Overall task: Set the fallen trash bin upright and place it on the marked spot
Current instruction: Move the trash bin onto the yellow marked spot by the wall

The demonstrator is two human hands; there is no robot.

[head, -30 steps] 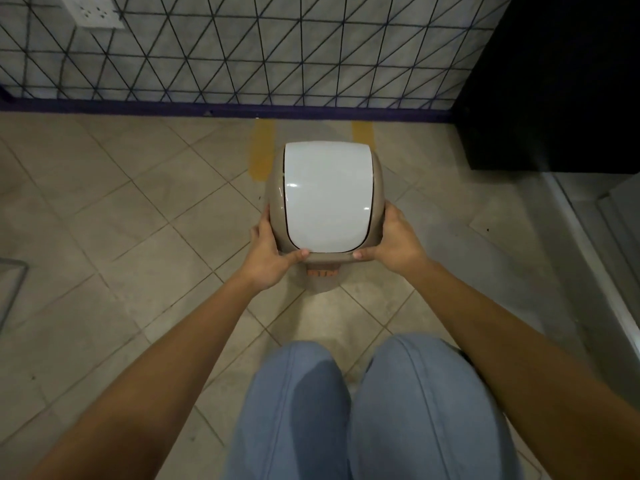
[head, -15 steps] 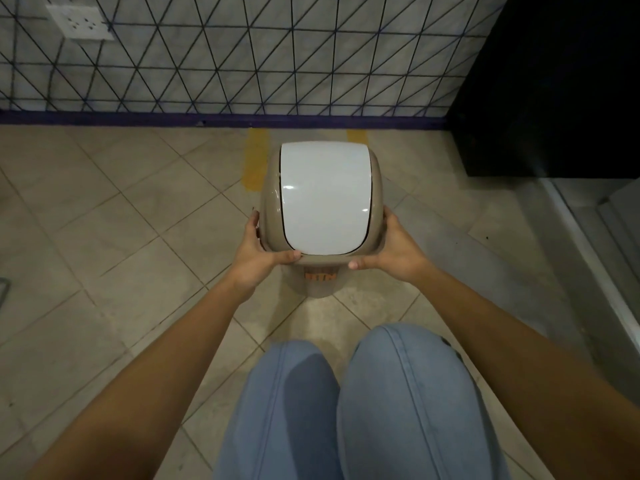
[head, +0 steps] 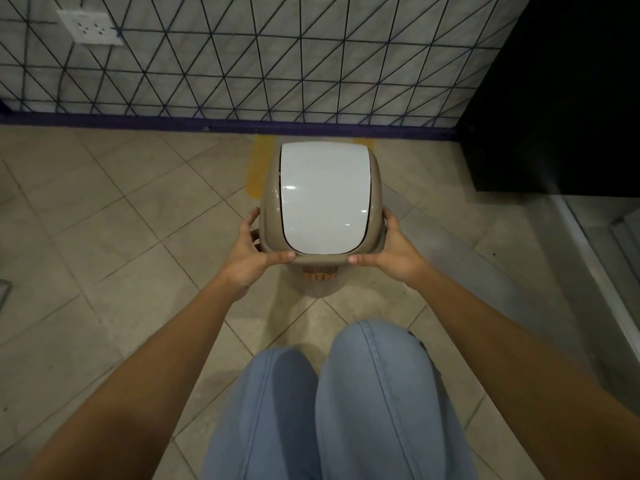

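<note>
A beige trash bin [head: 323,202] with a white swing lid stands upright in the middle of the head view, seen from above. My left hand [head: 247,258] grips its left side and front rim. My right hand [head: 393,252] grips its right side and front rim, thumbs lying along the near edge. Yellow tape marks [head: 258,168] on the floor show to the left of the bin and just past its far right corner; the bin hides the space between them. An orange label shows on the bin's front below the rim.
A tiled wall [head: 277,64] with a dark baseboard runs close behind the bin. A dark cabinet [head: 561,98] fills the right rear corner. A metal threshold [head: 595,271] runs along the right. My knees in blue jeans [head: 346,393] are below the bin.
The view has shifted closer to the wall and the bin sits slightly farther forward over the yellow marks. Both hands keep the same grip.
</note>
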